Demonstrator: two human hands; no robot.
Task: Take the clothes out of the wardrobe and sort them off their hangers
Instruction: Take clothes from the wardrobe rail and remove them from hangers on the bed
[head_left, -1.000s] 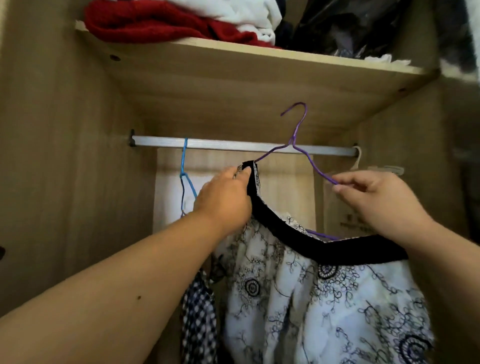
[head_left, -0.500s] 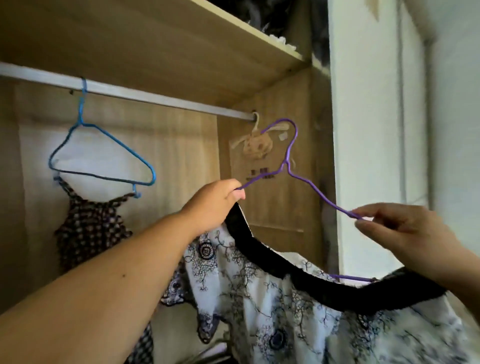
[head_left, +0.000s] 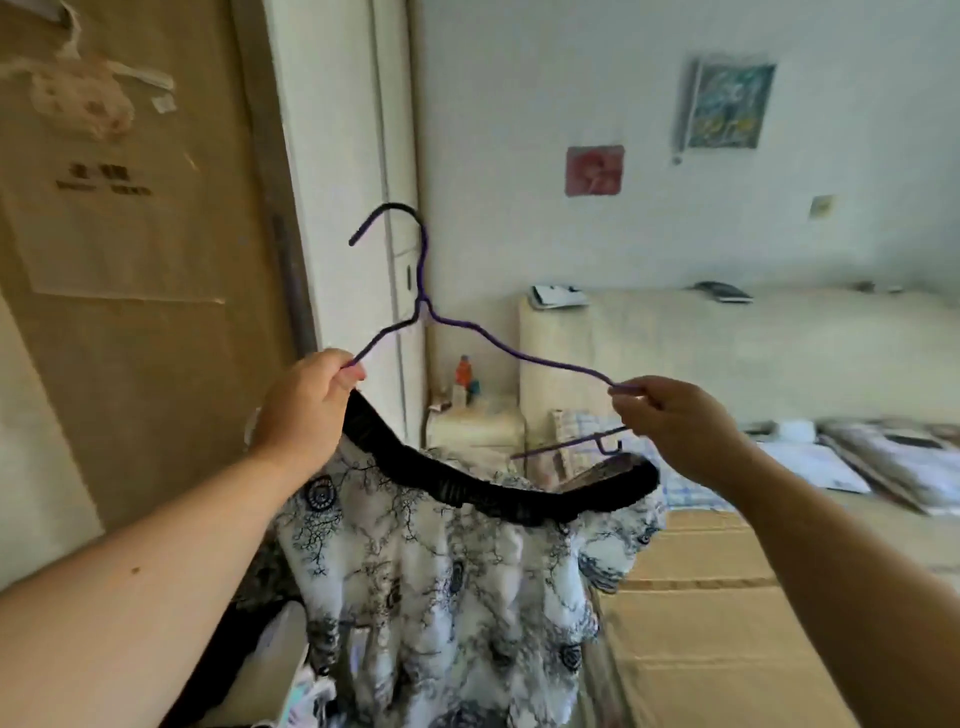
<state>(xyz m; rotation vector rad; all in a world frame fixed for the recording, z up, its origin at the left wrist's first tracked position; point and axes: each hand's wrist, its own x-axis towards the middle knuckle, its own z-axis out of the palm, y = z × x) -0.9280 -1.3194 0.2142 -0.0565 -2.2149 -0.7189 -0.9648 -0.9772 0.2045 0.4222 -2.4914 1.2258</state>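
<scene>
Holding up a thin purple wire hanger w/ both hands, out in the room, beside the light-brown wooden wardrobe side. Left hand curled round the hanger's left shoulder end, gripping there also the black elastic band of the white garment w/ black ink-like print. Right hand pinching the right shoulder end betw. thumb and fingers. Hanging down below the wire, w/ the band sagging from the left hand across toward the right end; cannot tell if caught on the small hook of the lower bar or only lying near it. Below and to the right, a bed w/ beige striped cover.

Step in hand, by judgement: garment out of the wardrobe, not yet off its hanger. Next, prob., to free the band: keep one hand firm on the wire, slip the elastic over the shoulder end w/ the other, then lay the cloth down on the bed or similar. Needs care at the small hook, for risk of snagging the stretchy band. Soft fabric, so likely to drop at once when let go.
</scene>
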